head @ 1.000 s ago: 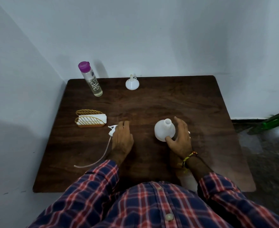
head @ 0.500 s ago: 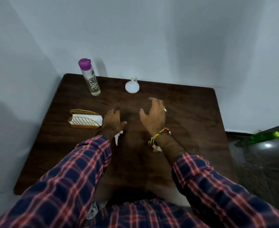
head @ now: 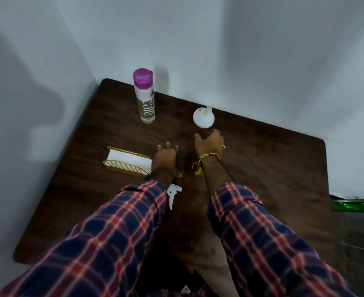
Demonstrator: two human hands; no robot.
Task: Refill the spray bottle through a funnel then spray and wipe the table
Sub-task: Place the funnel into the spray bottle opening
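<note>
Head view, looking down on a dark wooden table [head: 262,168] set into a corner of pale walls.

Right hand [head: 209,144]: reaching toward the far edge, fingers spread wide and loosely extended, holding nothing. Fingertips lie just near of the white funnel [head: 203,117], apart from it by a small gap; contact not seen. A ring shows on one finger and a yellow-red thread band [head: 206,160] circles the wrist.

Left hand [head: 165,160]: palm down over the table, fingers spread and fairly straight, nothing gripped. It sits just right of the gold wire holder [head: 121,166], overlapping its right end in the view; whether it touches the holder cannot be told.

Funnel: white, lying at the far middle of the table close to the wall, wide mouth toward the camera, spout pointing far.

Clear bottle with purple cap [head: 144,97]: upright at the far left, left of the funnel and well apart from it, pale liquid in its lower part, printed lettering on the side.

Wire holder: left side of the table, white folded tissue [head: 127,158] standing in it.

White spray trigger head [head: 173,194]: partly visible under the left forearm, near of the left hand; the rest is hidden by the plaid sleeve [head: 123,228]. The spray bottle body is not visible, probably covered by the arms.

Floor at right: a green bottle [head: 352,206] lying on its side, blurred.
</note>
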